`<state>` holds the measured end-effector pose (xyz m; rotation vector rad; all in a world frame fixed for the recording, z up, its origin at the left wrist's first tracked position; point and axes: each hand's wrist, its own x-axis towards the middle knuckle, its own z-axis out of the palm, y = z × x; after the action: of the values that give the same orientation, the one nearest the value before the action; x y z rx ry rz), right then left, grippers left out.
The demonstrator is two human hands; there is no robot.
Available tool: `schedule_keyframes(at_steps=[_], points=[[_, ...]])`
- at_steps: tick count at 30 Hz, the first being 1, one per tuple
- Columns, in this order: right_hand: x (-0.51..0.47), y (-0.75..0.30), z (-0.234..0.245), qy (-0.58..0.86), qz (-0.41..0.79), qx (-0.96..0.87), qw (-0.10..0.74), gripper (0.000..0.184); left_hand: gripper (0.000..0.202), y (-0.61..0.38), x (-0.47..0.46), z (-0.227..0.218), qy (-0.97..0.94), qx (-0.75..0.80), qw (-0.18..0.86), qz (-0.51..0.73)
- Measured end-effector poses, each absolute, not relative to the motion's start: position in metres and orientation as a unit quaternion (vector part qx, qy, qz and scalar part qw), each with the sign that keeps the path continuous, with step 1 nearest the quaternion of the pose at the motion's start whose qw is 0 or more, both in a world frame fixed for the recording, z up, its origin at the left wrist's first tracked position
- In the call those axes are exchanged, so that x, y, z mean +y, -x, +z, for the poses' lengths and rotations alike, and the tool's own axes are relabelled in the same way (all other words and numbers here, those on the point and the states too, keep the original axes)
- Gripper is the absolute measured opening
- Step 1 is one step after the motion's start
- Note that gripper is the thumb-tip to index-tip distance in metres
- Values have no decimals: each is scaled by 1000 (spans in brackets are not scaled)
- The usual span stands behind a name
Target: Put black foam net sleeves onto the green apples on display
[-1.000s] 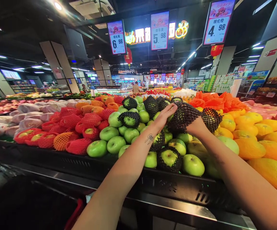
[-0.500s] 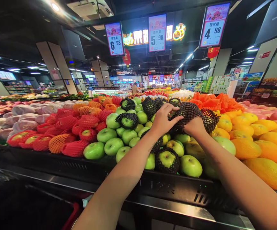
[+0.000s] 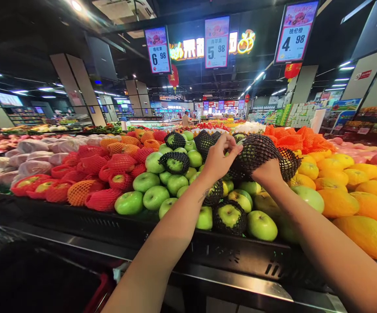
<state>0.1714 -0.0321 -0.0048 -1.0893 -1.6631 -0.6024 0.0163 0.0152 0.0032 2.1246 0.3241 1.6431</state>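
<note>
Both my hands are up over a pile of green apples (image 3: 156, 196) on a black display stand (image 3: 110, 224). My right hand (image 3: 267, 173) grips a bunch of black foam net sleeves (image 3: 258, 152). My left hand (image 3: 219, 158) has its fingers pinched on the left edge of that same bunch. Some apples wear black net sleeves, such as one at the front (image 3: 229, 216) and one further back (image 3: 174, 162); the rest are bare.
Red and orange netted apples (image 3: 92, 174) lie to the left, oranges (image 3: 359, 204) and orange nets (image 3: 292, 139) to the right. Price boards (image 3: 216, 42) hang overhead. A person (image 3: 186, 118) stands far back. A red cart edge (image 3: 102, 295) shows below.
My left hand went from reaching flat toward the net sleeves to closing its fingers on their left edge. The right hand kept its hold with little movement.
</note>
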Motion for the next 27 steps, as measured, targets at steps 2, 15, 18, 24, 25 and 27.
schedule_keyframes(at_steps=[2,15,18,24,25,27], points=[[-32,-173,-6,453,-242,-682,520,46,29,-14,22,3,-748,133,204,617],[-35,-172,1,406,-211,-749,478,41,59,-18,21,-6,-766,189,333,517],[-34,-173,-3,445,-199,-736,469,35,34,-19,28,-6,-717,212,407,525],[-44,-172,-3,427,-290,-719,465,25,27,-18,28,1,-560,229,579,547],[-50,-169,-1,375,-301,-735,478,24,27,-17,28,2,-526,225,603,556],[-62,-161,3,277,-321,-748,511,27,28,-16,30,4,-460,218,635,581]])
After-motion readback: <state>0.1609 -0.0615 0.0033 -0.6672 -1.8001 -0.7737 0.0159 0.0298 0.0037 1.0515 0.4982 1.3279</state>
